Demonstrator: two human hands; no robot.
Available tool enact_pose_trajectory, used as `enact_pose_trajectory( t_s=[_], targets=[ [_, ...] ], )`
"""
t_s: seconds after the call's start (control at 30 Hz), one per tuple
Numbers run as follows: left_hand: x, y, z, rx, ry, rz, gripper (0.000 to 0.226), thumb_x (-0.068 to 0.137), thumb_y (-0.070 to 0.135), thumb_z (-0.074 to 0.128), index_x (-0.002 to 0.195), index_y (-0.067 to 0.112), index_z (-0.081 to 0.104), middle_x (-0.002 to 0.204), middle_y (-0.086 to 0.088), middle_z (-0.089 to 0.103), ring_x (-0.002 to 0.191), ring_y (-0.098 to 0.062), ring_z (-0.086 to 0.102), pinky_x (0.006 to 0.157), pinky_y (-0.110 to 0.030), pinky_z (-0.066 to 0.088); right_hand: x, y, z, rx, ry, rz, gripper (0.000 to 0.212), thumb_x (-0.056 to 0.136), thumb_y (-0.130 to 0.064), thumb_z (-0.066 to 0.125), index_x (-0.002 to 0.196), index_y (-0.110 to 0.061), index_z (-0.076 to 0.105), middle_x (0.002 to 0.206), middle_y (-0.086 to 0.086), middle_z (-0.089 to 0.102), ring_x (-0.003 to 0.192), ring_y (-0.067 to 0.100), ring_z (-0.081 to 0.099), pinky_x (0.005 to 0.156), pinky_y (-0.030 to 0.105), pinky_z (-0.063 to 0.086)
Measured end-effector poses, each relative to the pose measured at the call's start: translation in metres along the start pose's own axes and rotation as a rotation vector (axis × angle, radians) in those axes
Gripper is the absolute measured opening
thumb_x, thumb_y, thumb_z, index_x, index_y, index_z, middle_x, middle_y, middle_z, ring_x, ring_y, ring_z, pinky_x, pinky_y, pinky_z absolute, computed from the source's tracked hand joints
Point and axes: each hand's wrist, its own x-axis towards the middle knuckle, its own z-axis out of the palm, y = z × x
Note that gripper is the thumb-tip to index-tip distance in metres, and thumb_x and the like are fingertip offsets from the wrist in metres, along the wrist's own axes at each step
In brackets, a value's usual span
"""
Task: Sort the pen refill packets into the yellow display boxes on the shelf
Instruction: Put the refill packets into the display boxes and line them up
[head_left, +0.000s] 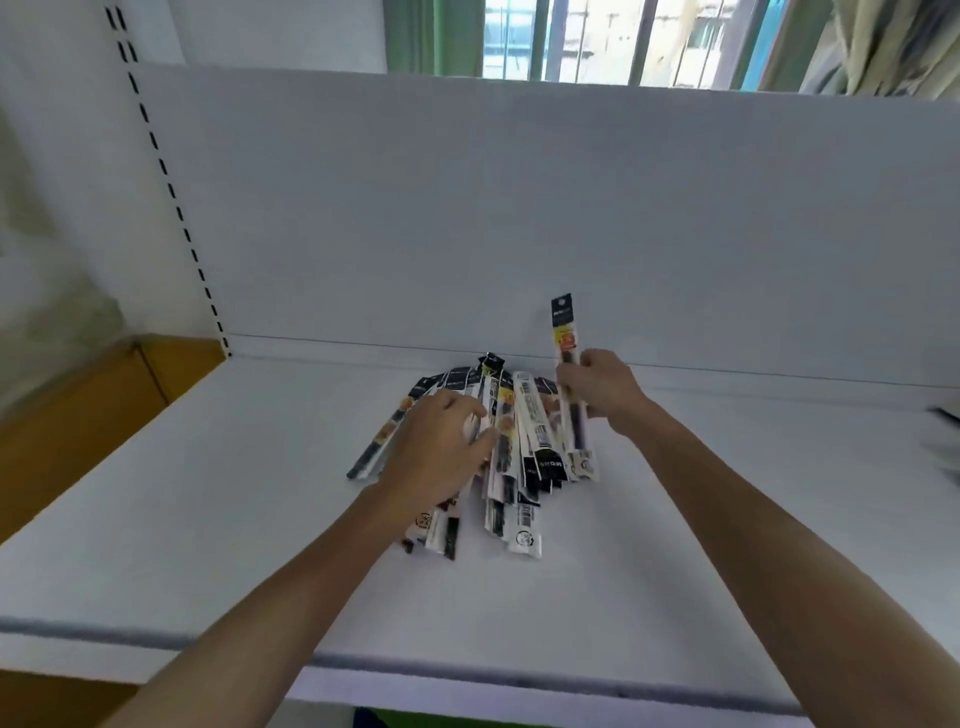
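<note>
The right hand (597, 389) has its grip clamped on one upright refill packet (563, 332). Just left of and below that grip, the packet pile (524, 467) lies on the white shelf (208, 493). The left hand (441, 447) rests on the pile with fingers bent; whether its grip pinches a packet cannot be told.
</note>
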Motion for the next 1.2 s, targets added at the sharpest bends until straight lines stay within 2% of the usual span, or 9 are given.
enact_pose_trajectory(
  t_s=[0.13, 0.23, 0.33, 0.5, 0.7, 0.8, 1.0, 1.1, 1.2],
  targets=[
    [0.002, -0.016, -0.007, -0.049, 0.001, 0.008, 0.026, 0.090, 0.024, 0.054, 0.114, 0.018, 0.060, 0.119, -0.004, 0.054, 0.113, -0.020, 0.045, 0.096, -0.033, 0.037, -0.014, -0.016, 0.014, 0.012, -0.029, -0.001, 0.008, 0.090, -0.015, 0.043, 0.087, -0.009, 0.047, 0.080, 0.008, 0.055, 0.055, 0.016, 0.048, 0.044, 0.023, 0.037],
    [0.000, -0.029, -0.013, -0.033, -0.001, -0.029, 0.029, 0.089, 0.022, 0.055, 0.117, 0.019, 0.058, 0.121, -0.005, 0.053, 0.113, -0.022, 0.044, 0.096, -0.034, 0.036, -0.028, -0.018, 0.043, -0.346, -0.166, -0.063, 0.029, 0.086, -0.036, 0.060, 0.075, -0.012, 0.048, 0.072, 0.004, 0.053, 0.056, 0.015, 0.047, 0.051, 0.026, 0.038],
    [-0.001, -0.042, -0.019, -0.031, 0.004, -0.063, 0.030, 0.088, 0.023, 0.055, 0.117, 0.018, 0.057, 0.120, -0.007, 0.053, 0.111, -0.022, 0.045, 0.094, -0.034, 0.037, -0.031, -0.026, 0.060, -0.562, -0.159, -0.163, 0.030, 0.080, -0.029, 0.069, 0.070, -0.011, 0.046, 0.071, 0.004, 0.052, 0.067, 0.020, 0.052, 0.057, 0.031, 0.044],
    [-0.007, -0.064, -0.034, 0.005, 0.036, -0.115, 0.028, 0.088, 0.021, 0.055, 0.116, 0.015, 0.058, 0.118, -0.009, 0.055, 0.109, -0.025, 0.047, 0.092, -0.037, 0.039, -0.030, -0.041, 0.060, -0.162, -0.145, -0.053, 0.011, 0.086, -0.010, 0.055, 0.076, -0.008, 0.051, 0.068, 0.003, 0.052, 0.046, 0.010, 0.052, 0.035, 0.013, 0.037],
    [-0.017, -0.088, -0.038, 0.070, -0.003, -0.241, 0.041, 0.088, 0.042, 0.053, 0.118, 0.014, 0.055, 0.117, -0.009, 0.056, 0.107, -0.025, 0.050, 0.086, -0.039, 0.046, -0.024, -0.047, 0.076, 0.026, -0.036, -0.052, 0.019, 0.090, -0.013, 0.040, 0.092, -0.002, 0.055, 0.085, 0.013, 0.060, 0.068, 0.026, 0.060, 0.057, 0.027, 0.048],
    [-0.021, -0.091, -0.037, 0.086, -0.034, -0.254, 0.045, 0.088, 0.045, 0.052, 0.120, 0.013, 0.052, 0.119, -0.010, 0.054, 0.109, -0.025, 0.049, 0.087, -0.038, 0.045, -0.027, -0.052, 0.087, 0.105, -0.066, -0.034, 0.021, 0.093, -0.011, 0.036, 0.107, -0.006, 0.051, 0.094, 0.013, 0.061, 0.063, 0.022, 0.062, 0.051, 0.025, 0.053],
    [-0.028, -0.098, -0.049, 0.107, 0.033, -0.251, 0.037, 0.091, 0.033, 0.050, 0.122, 0.012, 0.051, 0.121, -0.010, 0.053, 0.110, -0.025, 0.047, 0.089, -0.036, 0.042, -0.038, -0.069, 0.118, -0.239, -0.233, -0.131, 0.030, 0.082, -0.034, 0.067, 0.072, -0.013, 0.048, 0.065, 0.000, 0.047, 0.051, 0.013, 0.044, 0.045, 0.023, 0.037],
    [-0.039, -0.104, -0.058, 0.109, 0.054, -0.271, 0.034, 0.092, 0.030, 0.049, 0.121, 0.012, 0.052, 0.121, -0.009, 0.053, 0.110, -0.025, 0.046, 0.090, -0.036, 0.041, -0.042, -0.076, 0.149, -0.495, -0.262, -0.223, 0.033, 0.081, -0.032, 0.066, 0.070, -0.013, 0.043, 0.073, 0.002, 0.050, 0.060, 0.015, 0.049, 0.051, 0.024, 0.039],
    [-0.052, -0.110, -0.069, 0.096, 0.090, -0.303, 0.035, 0.092, 0.032, 0.048, 0.120, 0.011, 0.054, 0.120, -0.010, 0.054, 0.110, -0.025, 0.047, 0.090, -0.038, 0.042, -0.043, -0.081, 0.168, -0.665, -0.188, -0.327, 0.027, 0.080, -0.029, 0.064, 0.090, -0.008, 0.051, 0.091, 0.008, 0.056, 0.076, 0.023, 0.050, 0.064, 0.028, 0.041]
  ],
)
